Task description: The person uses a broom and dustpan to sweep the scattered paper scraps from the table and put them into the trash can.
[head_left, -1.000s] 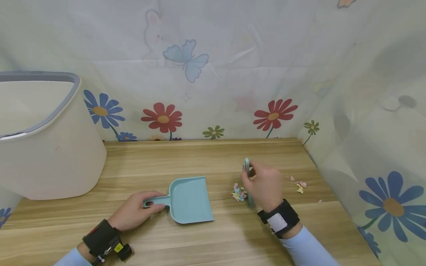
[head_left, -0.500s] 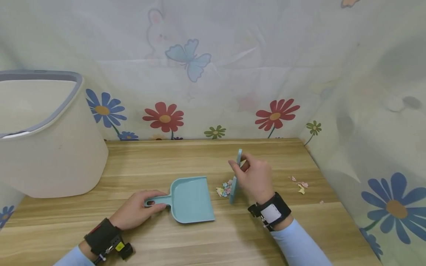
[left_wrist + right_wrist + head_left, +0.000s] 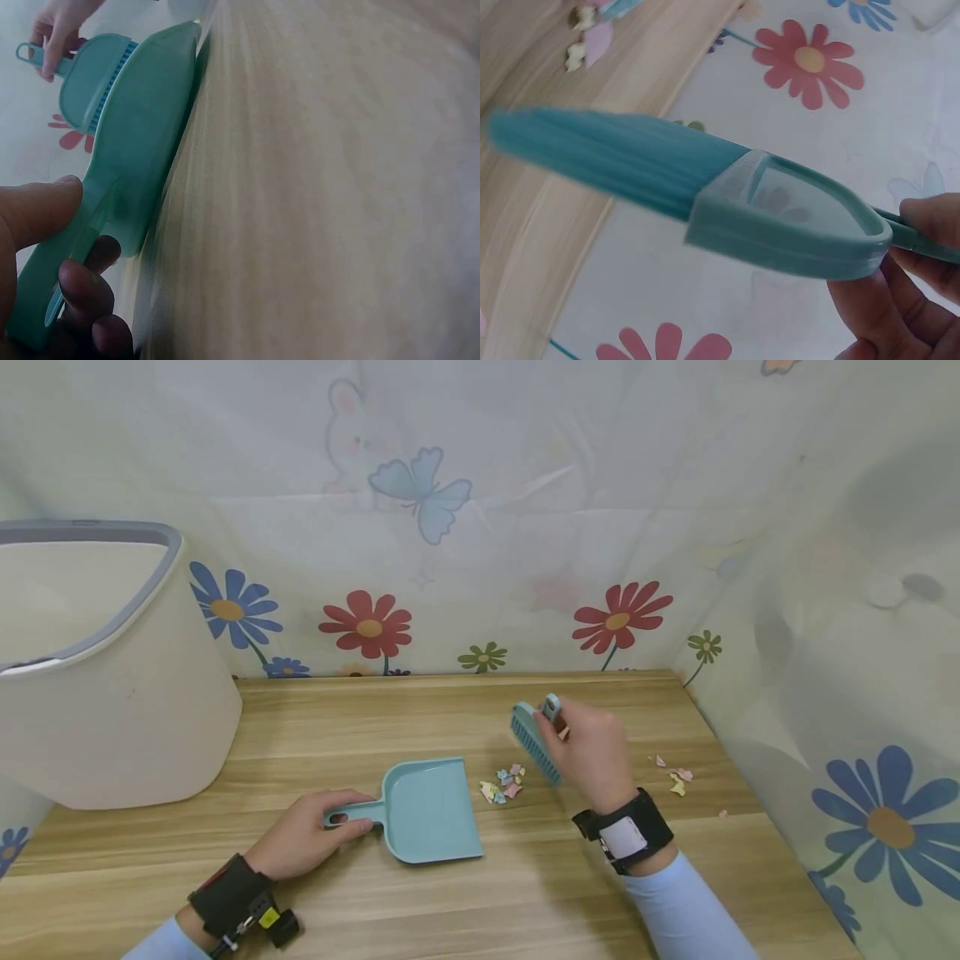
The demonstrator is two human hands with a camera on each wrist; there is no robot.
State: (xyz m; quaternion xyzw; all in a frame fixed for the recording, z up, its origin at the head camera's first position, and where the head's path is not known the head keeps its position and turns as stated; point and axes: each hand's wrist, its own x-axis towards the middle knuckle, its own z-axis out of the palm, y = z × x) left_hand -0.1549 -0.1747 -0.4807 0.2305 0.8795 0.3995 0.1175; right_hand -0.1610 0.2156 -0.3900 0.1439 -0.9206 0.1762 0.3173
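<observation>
Looking from the side, the left wrist view shows the thumb along the upper face of the dustpan's handle and the fingers curled beneath it, which the head view mostly hides. The right wrist view gives the blue bristles and the rimmed head of the brush (image 3: 787, 240) at close range; from the head they are foreshortened and partly behind the fingers. Only the head view takes in both hands, the whole dustpan (image 3: 431, 814) and all the paper scraps together.

The left hand (image 3: 303, 835) grips the dustpan's handle, palm down, its forearm slanting in from the lower left. The dustpan is at the middle of the table (image 3: 337, 910), its wide edge facing right. The right hand (image 3: 596, 752) pinches the brush handle between thumb and fingers, wrist bent, the brush tilted with its bristles towards the left. Whether the bristle tips touch the table I cannot tell.

A small heap of coloured paper scraps (image 3: 512, 790) lies between dustpan and brush, apart from both. A few loose bits (image 3: 678, 785) lie to the right, beyond the right hand. A white bin (image 3: 150, 718) with a grey rim stands at the left, cut off by the picture's edge. Behind the table hangs a flowered curtain (image 3: 510, 552). In the left wrist view, the dustpan blocks part of the brush.
</observation>
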